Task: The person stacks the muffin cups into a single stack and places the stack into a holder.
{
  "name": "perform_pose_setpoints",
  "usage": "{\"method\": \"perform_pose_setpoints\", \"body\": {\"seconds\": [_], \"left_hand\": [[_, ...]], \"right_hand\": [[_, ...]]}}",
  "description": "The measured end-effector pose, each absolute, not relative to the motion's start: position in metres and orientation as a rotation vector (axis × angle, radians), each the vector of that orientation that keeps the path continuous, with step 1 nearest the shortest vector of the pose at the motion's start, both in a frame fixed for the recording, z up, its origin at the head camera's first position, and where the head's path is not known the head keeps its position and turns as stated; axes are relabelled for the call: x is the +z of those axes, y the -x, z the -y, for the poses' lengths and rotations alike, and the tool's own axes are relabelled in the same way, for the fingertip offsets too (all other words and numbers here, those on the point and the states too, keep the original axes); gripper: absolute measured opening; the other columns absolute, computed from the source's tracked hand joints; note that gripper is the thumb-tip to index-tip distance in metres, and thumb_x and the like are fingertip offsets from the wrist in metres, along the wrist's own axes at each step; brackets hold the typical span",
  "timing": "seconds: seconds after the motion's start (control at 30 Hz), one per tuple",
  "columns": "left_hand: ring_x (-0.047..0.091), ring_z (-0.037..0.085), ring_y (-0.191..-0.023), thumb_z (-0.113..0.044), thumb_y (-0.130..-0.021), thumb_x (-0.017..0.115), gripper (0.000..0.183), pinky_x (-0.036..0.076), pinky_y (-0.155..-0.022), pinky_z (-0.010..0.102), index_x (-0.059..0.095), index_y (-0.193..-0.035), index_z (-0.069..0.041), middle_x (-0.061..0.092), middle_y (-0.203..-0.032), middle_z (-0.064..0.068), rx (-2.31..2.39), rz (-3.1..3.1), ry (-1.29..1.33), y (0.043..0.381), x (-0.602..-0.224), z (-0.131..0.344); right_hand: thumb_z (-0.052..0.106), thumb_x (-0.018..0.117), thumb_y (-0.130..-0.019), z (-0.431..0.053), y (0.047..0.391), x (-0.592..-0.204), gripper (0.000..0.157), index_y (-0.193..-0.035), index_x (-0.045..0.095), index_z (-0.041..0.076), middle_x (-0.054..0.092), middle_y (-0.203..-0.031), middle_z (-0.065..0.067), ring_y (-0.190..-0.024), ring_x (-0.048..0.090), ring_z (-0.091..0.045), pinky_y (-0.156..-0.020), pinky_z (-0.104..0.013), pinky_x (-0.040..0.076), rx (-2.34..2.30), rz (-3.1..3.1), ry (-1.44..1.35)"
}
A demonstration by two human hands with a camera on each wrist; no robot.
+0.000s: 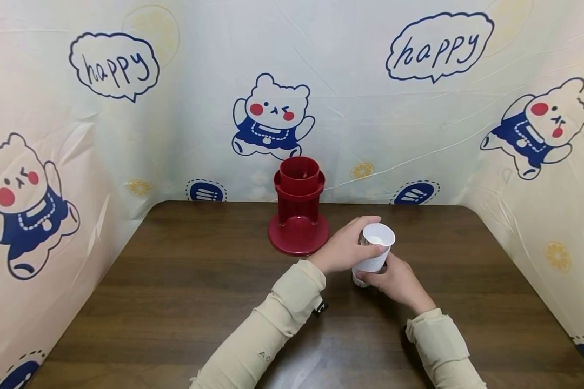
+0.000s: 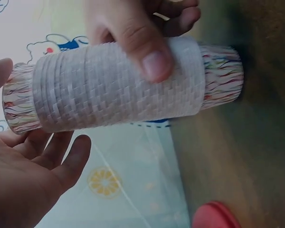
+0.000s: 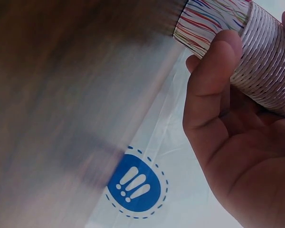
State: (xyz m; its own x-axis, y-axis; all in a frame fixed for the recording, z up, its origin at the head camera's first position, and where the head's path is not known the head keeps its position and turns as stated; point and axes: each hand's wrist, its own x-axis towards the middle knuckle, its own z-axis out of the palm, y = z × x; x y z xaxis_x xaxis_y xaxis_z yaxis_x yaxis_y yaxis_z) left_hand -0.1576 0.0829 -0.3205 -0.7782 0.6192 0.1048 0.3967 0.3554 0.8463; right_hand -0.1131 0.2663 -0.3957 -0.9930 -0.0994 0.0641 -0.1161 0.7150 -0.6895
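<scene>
A stack of nested paper cups (image 1: 372, 263) stands upright above or on the table; whether its lower end touches the wood cannot be told. Pale rims cover its middle, and both ends carry wavy coloured lines, as the left wrist view of the stack (image 2: 109, 90) shows. Around the upper end, my left hand (image 1: 346, 246) holds the stack between thumb and fingers. Lower down, my right hand (image 1: 402, 279) grips it, its thumb (image 3: 223, 50) lying across the side. Parts of the fingers of both hands are hidden behind the cups.
Left of the hands, a red round-based stand with a cylindrical top (image 1: 298, 235) sits toward the back of the brown wooden table (image 1: 185, 302). A printed cloth (image 1: 350, 108) with cartoon bears hangs behind the table and along both sides.
</scene>
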Motion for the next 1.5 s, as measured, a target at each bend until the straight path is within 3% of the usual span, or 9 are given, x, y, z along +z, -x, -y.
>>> {"method": "perform_pose_setpoints", "body": {"seconds": [0.27, 0.43, 0.57, 0.77, 1.0, 1.13, 1.5], "left_hand": [[0.049, 0.015, -0.121, -0.03, -0.095, 0.07, 0.063, 0.045, -0.1, 0.031, 0.045, -0.151, -0.018, 0.047, -0.144, 0.002, 1.446, -2.294, -0.856, 0.161, -0.338, -0.081], [0.049, 0.015, -0.124, -0.03, -0.097, 0.069, 0.069, 0.042, -0.104, 0.032, 0.034, -0.156, -0.021, 0.048, -0.145, 0.004, 1.455, -2.231, -0.886, 0.161, -0.348, -0.076], [0.046, 0.015, -0.131, -0.03, -0.097, 0.068, 0.075, 0.038, -0.109, 0.033, 0.026, -0.159, -0.022, 0.045, -0.149, 0.005, 1.429, -2.244, -0.925, 0.162, -0.361, -0.072], [0.049, 0.019, -0.133, -0.023, -0.099, 0.066, 0.068, 0.043, -0.106, 0.033, 0.03, -0.156, -0.015, 0.048, -0.147, 0.007, 1.416, -2.208, -0.943, 0.165, -0.376, -0.068], [0.052, 0.022, -0.132, -0.017, -0.1, 0.065, 0.066, 0.044, -0.106, 0.042, 0.032, -0.157, -0.013, 0.048, -0.149, 0.008, 1.391, -2.163, -0.969, 0.168, -0.38, -0.064], [0.05, 0.019, -0.134, -0.022, -0.1, 0.065, 0.066, 0.044, -0.106, 0.04, 0.032, -0.158, -0.017, 0.046, -0.151, 0.004, 1.354, -2.207, -0.991, 0.173, -0.373, -0.059], [0.053, 0.02, -0.129, -0.03, -0.098, 0.067, 0.068, 0.05, -0.099, 0.037, 0.033, -0.157, -0.026, 0.049, -0.148, 0.001, 1.371, -2.334, -1.0, 0.191, -0.316, -0.038]], "right_hand": [[0.042, 0.084, -0.082, -0.264, 0.114, -0.391, 0.065, -0.125, 0.057, 0.001, 0.069, -0.105, -0.011, -0.088, 0.063, -0.026, -0.078, -0.043, 0.052, 1.15, 2.883, -0.196], [0.041, 0.084, -0.082, -0.264, 0.114, -0.39, 0.065, -0.124, 0.057, 0.0, 0.068, -0.103, -0.011, -0.085, 0.062, -0.025, -0.074, -0.041, 0.052, 1.147, 2.896, -0.191], [0.037, 0.083, -0.084, -0.268, 0.112, -0.385, 0.065, -0.127, 0.054, -0.002, 0.067, -0.094, -0.01, -0.073, 0.062, -0.023, -0.065, -0.037, 0.054, 1.292, 2.94, -0.187], [0.027, 0.081, -0.088, -0.276, 0.11, -0.375, 0.059, -0.129, 0.049, 0.0, 0.063, -0.09, -0.014, -0.067, 0.06, -0.023, -0.056, -0.037, 0.054, 1.47, 2.919, -0.228], [0.035, 0.082, -0.087, -0.277, 0.109, -0.374, 0.068, -0.136, 0.047, 0.003, 0.063, -0.106, -0.014, -0.08, 0.061, -0.026, -0.063, -0.037, 0.054, 1.351, 2.898, -0.271], [0.032, 0.083, -0.086, -0.272, 0.11, -0.369, 0.064, -0.134, 0.052, 0.004, 0.066, -0.108, -0.014, -0.086, 0.063, -0.028, -0.071, -0.038, 0.053, 1.275, 2.832, -0.283], [0.028, 0.08, -0.089, -0.252, 0.135, -0.316, 0.06, -0.137, 0.051, 0.004, 0.066, -0.115, -0.018, -0.095, 0.066, -0.031, -0.077, -0.044, 0.055, 1.214, 2.74, -0.389]]}}
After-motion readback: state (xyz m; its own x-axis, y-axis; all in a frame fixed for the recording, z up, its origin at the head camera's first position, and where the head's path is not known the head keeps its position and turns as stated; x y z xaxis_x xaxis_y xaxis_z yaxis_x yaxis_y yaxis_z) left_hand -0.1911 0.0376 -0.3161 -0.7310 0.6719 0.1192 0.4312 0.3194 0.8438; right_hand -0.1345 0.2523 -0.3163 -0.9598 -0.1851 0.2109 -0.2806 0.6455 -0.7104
